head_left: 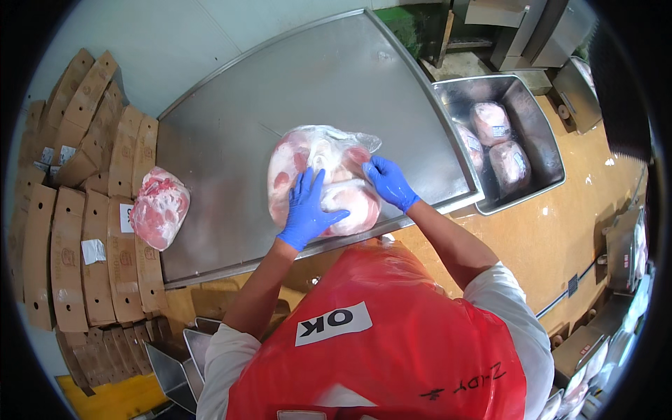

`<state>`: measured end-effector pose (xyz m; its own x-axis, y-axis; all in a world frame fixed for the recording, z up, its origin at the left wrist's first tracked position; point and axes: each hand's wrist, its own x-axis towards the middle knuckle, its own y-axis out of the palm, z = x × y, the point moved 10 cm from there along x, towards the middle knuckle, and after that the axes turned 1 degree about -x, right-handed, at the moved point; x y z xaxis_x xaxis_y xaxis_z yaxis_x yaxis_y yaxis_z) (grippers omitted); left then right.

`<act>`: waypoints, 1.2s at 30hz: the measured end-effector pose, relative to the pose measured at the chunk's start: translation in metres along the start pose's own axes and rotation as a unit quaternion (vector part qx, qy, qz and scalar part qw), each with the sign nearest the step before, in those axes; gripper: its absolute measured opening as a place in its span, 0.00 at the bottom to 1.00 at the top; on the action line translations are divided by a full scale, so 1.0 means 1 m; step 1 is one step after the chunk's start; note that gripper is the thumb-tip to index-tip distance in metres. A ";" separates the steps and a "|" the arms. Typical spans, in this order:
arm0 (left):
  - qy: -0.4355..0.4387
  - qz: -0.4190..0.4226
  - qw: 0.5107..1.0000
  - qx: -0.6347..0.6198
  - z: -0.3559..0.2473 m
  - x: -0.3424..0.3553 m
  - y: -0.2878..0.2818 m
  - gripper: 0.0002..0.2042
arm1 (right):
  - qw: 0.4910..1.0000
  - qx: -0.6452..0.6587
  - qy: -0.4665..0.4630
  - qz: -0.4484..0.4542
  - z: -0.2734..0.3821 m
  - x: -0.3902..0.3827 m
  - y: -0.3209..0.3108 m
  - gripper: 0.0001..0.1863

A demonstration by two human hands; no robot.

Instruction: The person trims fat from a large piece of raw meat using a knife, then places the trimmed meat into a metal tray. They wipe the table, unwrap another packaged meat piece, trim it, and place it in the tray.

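A large piece of pale pink raw meat (288, 157) in a clear plastic bag lies near the front edge of the steel table. My left hand (308, 212), in a blue glove, rests on its near left part with fingers spread. At its right side my right hand (390, 183), also blue-gloved, is closed, with fingertips pinching the bag at the meat's edge. The loose end of the clear plastic bag (365, 142) sticks out toward the far right. Another piece of raw meat (161, 208), with no bag visible, lies at the table's left end.
The steel table (231, 140) has a raised rim. Stacked brown cardboard boxes (70, 252) stand at the left. A steel tub (539, 154) with several wrapped meat pieces (509, 166) sits beyond the table's right end. Metal bins (171, 374) stand at the lower left.
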<state>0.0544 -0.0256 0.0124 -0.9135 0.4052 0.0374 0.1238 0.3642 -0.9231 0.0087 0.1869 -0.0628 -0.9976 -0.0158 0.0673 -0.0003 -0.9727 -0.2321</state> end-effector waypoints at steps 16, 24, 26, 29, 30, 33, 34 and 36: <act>0.082 -0.094 0.992 0.037 -0.042 0.031 0.013 0.28 | 0.986 0.082 -0.072 -0.129 0.191 0.066 -0.099 0.19; -0.068 -0.201 0.851 -0.481 0.110 0.087 -0.142 0.09 | 0.977 -0.126 -0.171 -0.016 0.269 0.098 -0.077 0.17; -0.071 -0.256 0.833 -0.486 0.177 0.060 -0.182 0.11 | 0.963 -0.212 -0.167 0.012 0.231 0.095 -0.063 0.20; -0.183 -0.314 0.693 -0.623 0.281 0.024 -0.171 0.12 | 0.934 -0.304 -0.185 0.035 0.148 0.062 -0.023 0.27; -0.230 -0.333 0.609 -0.682 0.327 0.000 -0.150 0.13 | 0.932 -0.309 -0.157 0.104 0.137 0.044 0.011 0.30; -0.095 -0.262 0.679 -0.679 0.374 -0.022 -0.115 0.12 | 0.909 -0.318 -0.249 0.107 0.095 -0.012 0.063 0.39; -0.135 -0.231 0.596 -0.757 0.389 -0.033 -0.091 0.12 | 0.878 -0.371 -0.271 0.137 0.098 -0.036 0.086 0.41; -0.157 -0.264 0.775 -0.552 0.415 -0.069 -0.079 0.11 | 0.844 -0.426 -0.292 0.150 0.101 -0.064 0.103 0.44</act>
<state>-0.0535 -0.4299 -0.0758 -0.9775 -0.2060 0.0445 -0.2017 0.9757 0.0856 0.0792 0.0645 0.0069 -0.7583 -0.5837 0.2903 -0.0515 -0.3903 -0.9192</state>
